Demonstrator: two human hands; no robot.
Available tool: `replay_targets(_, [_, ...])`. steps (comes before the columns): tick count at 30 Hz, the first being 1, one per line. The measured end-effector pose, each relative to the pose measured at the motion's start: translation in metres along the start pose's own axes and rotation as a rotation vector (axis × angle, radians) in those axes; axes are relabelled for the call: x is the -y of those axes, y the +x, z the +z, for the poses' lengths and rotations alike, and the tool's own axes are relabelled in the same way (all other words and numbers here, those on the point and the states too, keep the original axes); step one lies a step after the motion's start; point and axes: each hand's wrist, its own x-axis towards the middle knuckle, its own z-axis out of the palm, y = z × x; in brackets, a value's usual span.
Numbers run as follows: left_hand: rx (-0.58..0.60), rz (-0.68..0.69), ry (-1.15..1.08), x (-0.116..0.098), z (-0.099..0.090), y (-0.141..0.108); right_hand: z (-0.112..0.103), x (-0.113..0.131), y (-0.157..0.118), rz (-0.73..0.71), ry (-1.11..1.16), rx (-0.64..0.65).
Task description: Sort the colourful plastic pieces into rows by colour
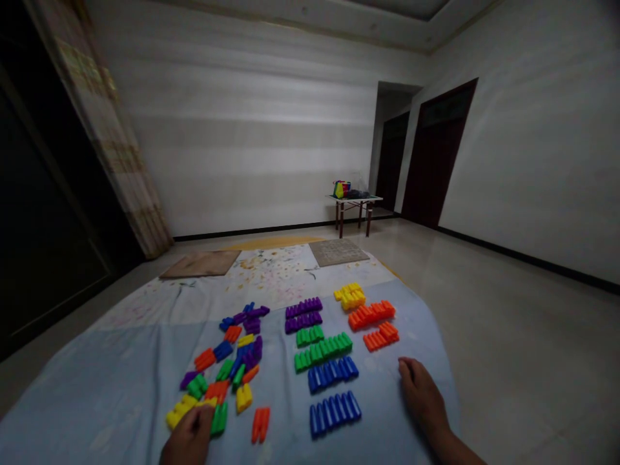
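a large cloth-covered table point(387, 429) is spreading beneath and ahead of both hands. beyond it, well ahead of the hands, a small table point(356, 198) is standing near the wall, bearing a multicoloured item point(341, 189). two mats, one brown point(201, 264) and one grey point(339, 252), are lying at the far end of the cloth. the right hand point(423, 397) is resting near the cloth's right side, its fingers curling in and pressing together. the left hand point(186, 436) is pinching a yellow piece point(208, 402) between thumb and finger, at the near edge of a mixed cluster of coloured pieces point(223, 370). between the hands, slightly ahead, purple point(303, 314), green point(323, 352) and blue rows point(335, 414) are lying side by side. ahead of the right hand, orange rows point(372, 315) and a yellow group point(351, 296) are sitting. an orange pair point(260, 424) is lying just right of the left hand.
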Motion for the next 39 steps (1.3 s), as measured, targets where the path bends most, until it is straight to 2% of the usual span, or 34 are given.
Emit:
replay_targets(13, [-0.033,0.1,0.072,-0.011,0.004,-0.016,-0.001,-0.012,0.001,-0.006,-0.078,0.068])
replay_targets(24, [-0.042,0.149,0.021,-0.015,0.007,-0.021,-0.003,-0.017,0.004,-0.018,-0.126,0.093])
replay_targets(27, [-0.063,0.128,-0.002,-0.014,0.003,-0.021,-0.003,-0.015,0.003,-0.031,-0.141,0.097])
replay_targets(33, [-0.217,0.055,0.065,-0.004,-0.02,-0.006,-0.004,-0.01,0.002,-0.051,-0.154,0.091])
replay_targets(39, [-0.163,0.063,0.198,0.009,-0.029,0.014,-0.002,-0.013,0.004,-0.039,-0.147,0.086])
